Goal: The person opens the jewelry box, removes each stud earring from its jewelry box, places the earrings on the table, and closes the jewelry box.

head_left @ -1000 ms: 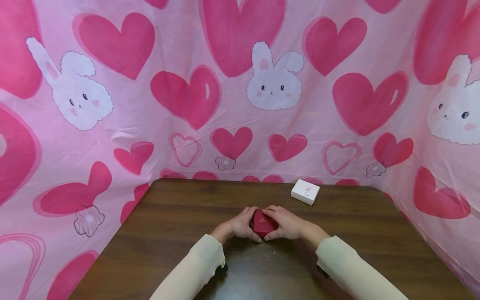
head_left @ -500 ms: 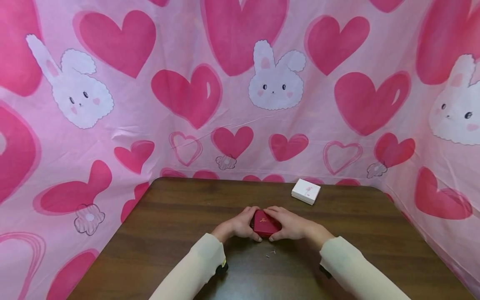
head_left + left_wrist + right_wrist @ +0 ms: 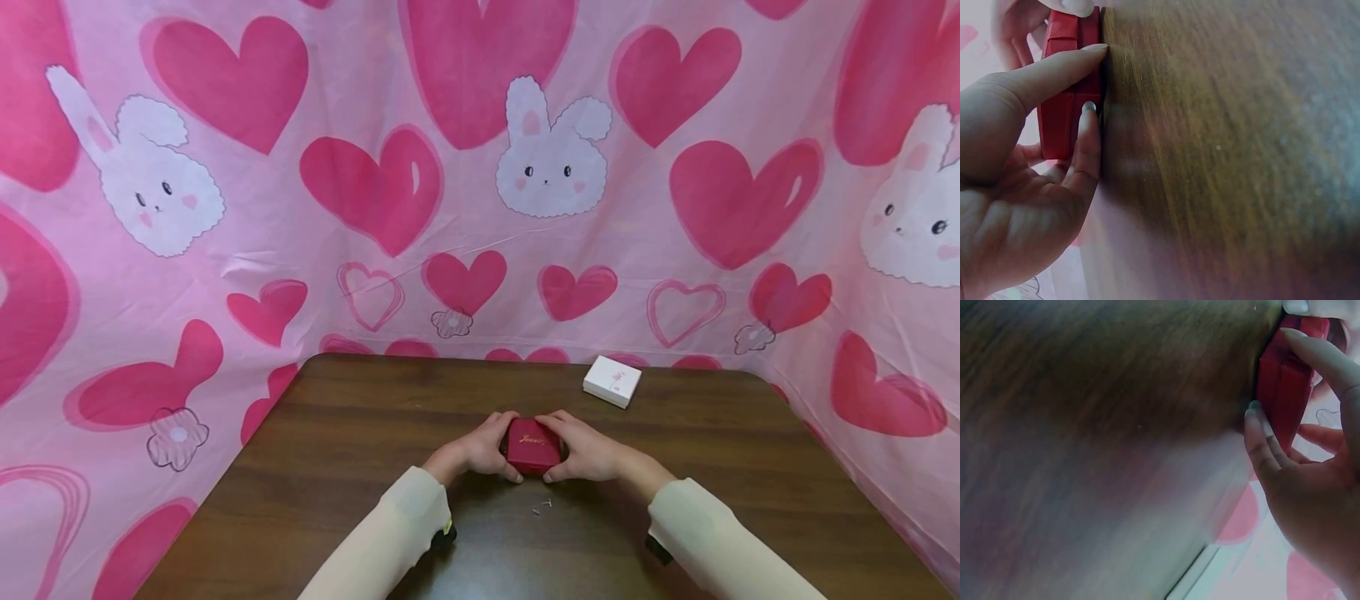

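A red jewelry box (image 3: pixel 533 447) with gold lettering on its lid sits on the wooden table between both hands. My left hand (image 3: pixel 486 447) grips its left side, thumb at the front and fingers at the back. On the opposite side my right hand (image 3: pixel 583 448) grips it the same way. From the left wrist, the box (image 3: pixel 1057 128) appears side-on with a ribbed ribbon tab on its front, and its lid looks closed. In the right wrist view, fingertips (image 3: pixel 1254 409) touch the box's side close to the tabletop. Two tiny silvery pieces (image 3: pixel 547 503), too small to identify, lie in front of the box.
A white box (image 3: pixel 612 382) with pink print stands near the back edge of the table (image 3: pixel 360 433), right of centre. Pink cloth (image 3: pixel 480 225) printed with hearts and rabbits hangs behind the table and along both sides.
My right hand has shifted slightly to the right, and more of the red box's lid and lettering shows. The left hand stays at its side of the box. The silvery pieces have not moved.
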Demonstrator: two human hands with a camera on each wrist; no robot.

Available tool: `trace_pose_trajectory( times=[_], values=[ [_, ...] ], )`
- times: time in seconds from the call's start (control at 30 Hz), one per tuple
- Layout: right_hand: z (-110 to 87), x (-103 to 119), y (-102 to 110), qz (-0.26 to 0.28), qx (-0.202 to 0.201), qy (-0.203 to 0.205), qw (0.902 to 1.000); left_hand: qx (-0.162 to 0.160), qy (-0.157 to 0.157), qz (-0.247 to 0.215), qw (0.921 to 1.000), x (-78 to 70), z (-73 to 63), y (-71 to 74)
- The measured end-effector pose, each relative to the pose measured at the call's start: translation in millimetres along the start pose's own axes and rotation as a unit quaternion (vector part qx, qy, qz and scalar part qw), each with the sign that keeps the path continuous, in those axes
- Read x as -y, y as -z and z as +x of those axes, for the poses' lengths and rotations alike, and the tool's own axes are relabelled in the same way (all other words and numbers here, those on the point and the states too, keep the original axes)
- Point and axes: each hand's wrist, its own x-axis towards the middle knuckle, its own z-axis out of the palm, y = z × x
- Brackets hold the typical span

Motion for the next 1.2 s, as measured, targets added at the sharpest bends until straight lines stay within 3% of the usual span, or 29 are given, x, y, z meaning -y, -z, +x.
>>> trace_pose_trajectory(
  times=[0.53,1.0,1.2],
  values=[
    [3.6,-5,-3,0.028,-0.023,0.002,0.9993,-0.012,-0.004,0.000,0.9999,0.2,0.9,2.1],
    [17.2,-12,8,-0.018,-0.099,0.011,0.9948,-0.089,-0.059,0.044,0.9933,-4.8,7.2,-0.7],
    [24.1,-15,13,-0.034,-0.128,-0.011,0.9911,-0.108,-0.072,0.051,0.9902,-5.8,7.9,-0.7]
  ],
)
